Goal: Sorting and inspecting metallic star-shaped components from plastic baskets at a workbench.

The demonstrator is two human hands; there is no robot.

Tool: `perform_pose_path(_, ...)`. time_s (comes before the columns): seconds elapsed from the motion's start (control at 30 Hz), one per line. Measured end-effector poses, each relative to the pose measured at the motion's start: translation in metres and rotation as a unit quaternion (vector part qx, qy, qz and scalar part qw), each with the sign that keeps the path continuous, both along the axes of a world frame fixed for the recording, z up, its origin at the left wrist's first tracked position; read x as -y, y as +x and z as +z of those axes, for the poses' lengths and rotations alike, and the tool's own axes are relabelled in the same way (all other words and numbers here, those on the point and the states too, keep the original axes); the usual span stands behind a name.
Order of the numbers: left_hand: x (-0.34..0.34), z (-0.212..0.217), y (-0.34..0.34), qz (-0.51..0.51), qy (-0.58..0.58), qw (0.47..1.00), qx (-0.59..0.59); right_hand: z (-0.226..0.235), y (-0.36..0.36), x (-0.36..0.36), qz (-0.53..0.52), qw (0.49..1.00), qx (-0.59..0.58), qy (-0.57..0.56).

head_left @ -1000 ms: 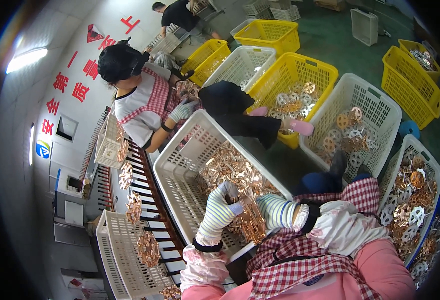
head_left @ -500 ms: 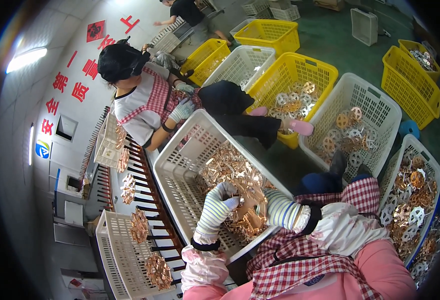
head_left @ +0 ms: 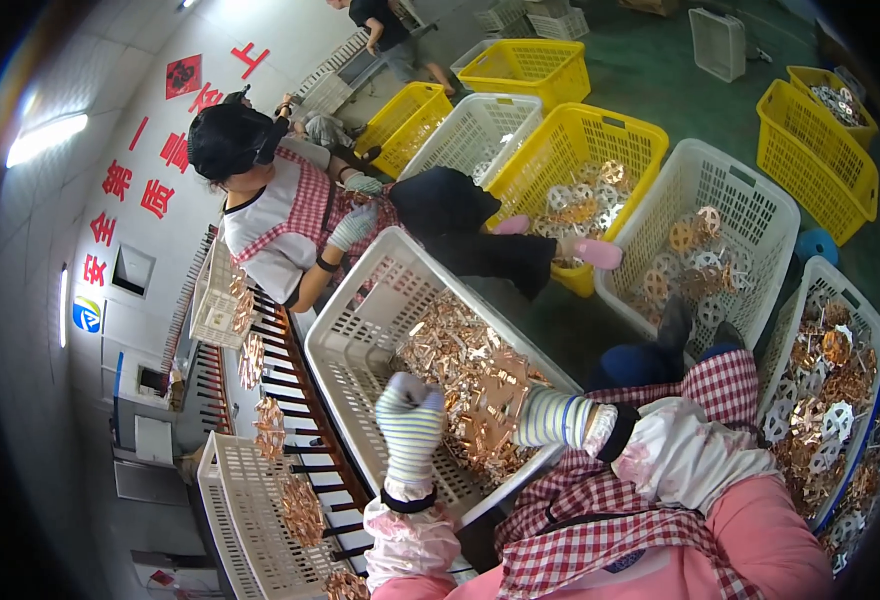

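Note:
A deep white plastic crate (head_left: 355, 330) stands tilted in front of me, with a heap of small copper-coloured metal pieces (head_left: 450, 345) inside. Over the heap, my right hand (head_left: 552, 418), in a striped knit glove, grips the edge of a flat copper-coloured metal plate (head_left: 500, 385); its fingertips are partly hidden. My left hand (head_left: 410, 425), gloved alike, is raised near the crate's near-left side with the fingers curled closed. Whatever may be inside those fingers cannot be seen.
Left of the crate runs a rack of dark prongs (head_left: 310, 415) carrying copper clusters (head_left: 303, 510), beside a second white crate (head_left: 250, 500). A co-worker (head_left: 290, 215) sits across. To the right stand a yellow basket (head_left: 650, 140) and white baskets (head_left: 750, 190) holding metal discs.
My left hand has drawn away from the plate, moving left, and its fingers have curled in. My right hand stays by the plate, shifted slightly left. The clusters on the rack have moved nearer.

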State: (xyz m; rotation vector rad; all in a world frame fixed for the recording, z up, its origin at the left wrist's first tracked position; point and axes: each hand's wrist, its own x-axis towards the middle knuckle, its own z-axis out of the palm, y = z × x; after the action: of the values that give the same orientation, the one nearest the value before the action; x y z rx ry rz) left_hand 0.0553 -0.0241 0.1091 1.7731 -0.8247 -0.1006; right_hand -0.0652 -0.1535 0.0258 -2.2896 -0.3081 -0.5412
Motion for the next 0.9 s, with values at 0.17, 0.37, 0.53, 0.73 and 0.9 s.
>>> perform_pose_path(0.17, -0.001, -0.005, 0.000, -0.063, 0.079, 0.976, -0.195, 0.006, -0.011, -0.005, -0.055, 0.986, -0.159, 0.019)
perform_pose_path(0.37, 0.007, 0.007, -0.009, -0.127, 0.136, 0.924, -0.334, 0.015, -0.020, -0.003, -0.050, 0.990, -0.130, -0.021)
perform_pose_path(0.53, 0.002, -0.005, -0.009, -0.141, 0.136, 0.955, -0.224, 0.010, -0.016, -0.003, 0.018, 0.990, -0.126, -0.065)
perform_pose_path(0.73, 0.007, -0.003, -0.008, -0.085, 0.141, 0.959, -0.229, 0.015, -0.023, -0.006, -0.112, 0.989, -0.088, 0.026)
perform_pose_path(0.9, 0.008, -0.004, -0.009, -0.068, 0.119, 0.964, -0.228, 0.004, -0.019, -0.002, -0.078, 0.996, -0.041, -0.001)
